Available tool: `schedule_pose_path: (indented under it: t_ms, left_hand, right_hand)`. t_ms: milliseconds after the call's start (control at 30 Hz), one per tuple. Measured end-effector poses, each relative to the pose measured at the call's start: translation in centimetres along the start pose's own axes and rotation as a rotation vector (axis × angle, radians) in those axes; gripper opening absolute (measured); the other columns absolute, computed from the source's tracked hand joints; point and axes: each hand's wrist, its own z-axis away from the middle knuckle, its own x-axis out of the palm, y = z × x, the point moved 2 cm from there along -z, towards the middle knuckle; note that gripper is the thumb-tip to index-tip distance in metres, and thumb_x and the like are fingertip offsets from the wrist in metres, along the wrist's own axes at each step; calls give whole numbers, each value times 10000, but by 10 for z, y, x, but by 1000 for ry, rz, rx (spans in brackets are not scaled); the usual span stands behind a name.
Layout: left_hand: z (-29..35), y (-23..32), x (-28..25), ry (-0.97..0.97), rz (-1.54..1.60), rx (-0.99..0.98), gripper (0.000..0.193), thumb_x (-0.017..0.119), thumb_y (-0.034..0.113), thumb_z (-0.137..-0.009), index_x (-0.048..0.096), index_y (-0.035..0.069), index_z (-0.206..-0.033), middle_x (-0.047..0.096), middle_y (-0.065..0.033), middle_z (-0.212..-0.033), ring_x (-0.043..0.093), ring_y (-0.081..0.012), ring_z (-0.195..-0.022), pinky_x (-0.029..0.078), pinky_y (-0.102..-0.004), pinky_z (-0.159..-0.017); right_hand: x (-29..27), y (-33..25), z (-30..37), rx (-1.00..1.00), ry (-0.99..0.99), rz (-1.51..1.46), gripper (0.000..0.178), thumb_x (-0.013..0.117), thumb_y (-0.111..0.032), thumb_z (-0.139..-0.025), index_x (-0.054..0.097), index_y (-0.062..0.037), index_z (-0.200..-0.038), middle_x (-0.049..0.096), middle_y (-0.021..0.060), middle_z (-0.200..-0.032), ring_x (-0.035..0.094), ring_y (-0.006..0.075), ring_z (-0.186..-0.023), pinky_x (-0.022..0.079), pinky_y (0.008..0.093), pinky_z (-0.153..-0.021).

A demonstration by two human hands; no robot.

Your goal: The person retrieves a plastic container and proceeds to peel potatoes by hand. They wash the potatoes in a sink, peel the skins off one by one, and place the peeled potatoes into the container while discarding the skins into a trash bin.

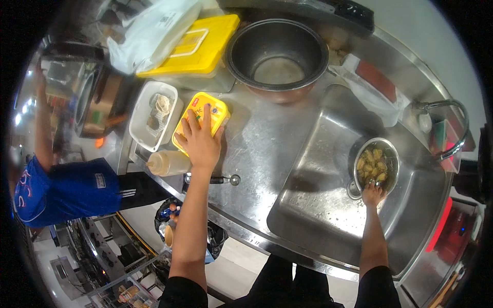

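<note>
My left hand (202, 143) lies with fingers spread on the yellow lid of a small plastic tub (218, 105) on the steel counter. In the sink (318, 185), a round metal bowl (396, 164) holds several greenish-brown lumps of food (372, 161), whose kind I cannot make out. Over the near rim of this bowl reaches my right hand (373, 194), its fingertips among the lumps. Whether those fingers grip a piece is not clear. A small round metal loop or cup (353, 190) sits at the bowl's left side.
Left of the tub stand a white basket (134, 120) and a squeeze bottle (172, 162). A metal scoop (221, 180) lies near the counter edge. Behind are a big dark pot (233, 56) and a yellow-lidded box (215, 38). A tap (459, 115) curves at right. A person in blue (77, 187) stands left.
</note>
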Motion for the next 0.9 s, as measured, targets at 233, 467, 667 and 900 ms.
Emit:
schedule_pose_path:
  t_ms: [233, 467, 667, 900]
  left_hand:
    - [-2, 14, -11, 18, 42, -94, 773, 668, 428, -786, 315, 215, -1440, 312, -229, -1436, 296, -421, -1310, 179, -664, -1003]
    - [118, 134, -35, 27, 741, 323, 602, 675, 185, -778, 445, 73, -1323, 456, -235, -1256, 462, -389, -1107, 366, -492, -933]
    - [248, 268, -20, -786, 1201, 167, 429, 659, 192, -842, 528, 96, -1239, 568, -141, -1099, 583, -255, -937, 483, -363, -821]
    - [315, 344, 57, -1541, 1393, -582, 406, 525, 384, -930, 512, 90, -1210, 615, -96, -1053, 601, -196, -887, 492, -303, -722]
  right_hand:
    - [2, 12, -3, -38, 126, 40, 539, 282, -399, -948, 273, -225, -1458, 266, 158, -1497, 284, 307, -1360, 26, 505, -1127]
    - [-15, 12, 4, -73, 150, -15, 544, 326, -402, -943, 334, -155, -1428, 343, 180, -1436, 325, 311, -1321, 138, 501, -1096]
    - [2, 22, -14, -174, 529, -224, 512, 568, -372, -844, 475, -84, -1257, 466, 205, -1236, 448, 374, -1134, 354, 515, -920]
    - [8, 63, -110, -285, 130, -764, 306, 534, -327, -872, 608, -45, -963, 651, 223, -865, 634, 389, -811, 516, 454, -772]
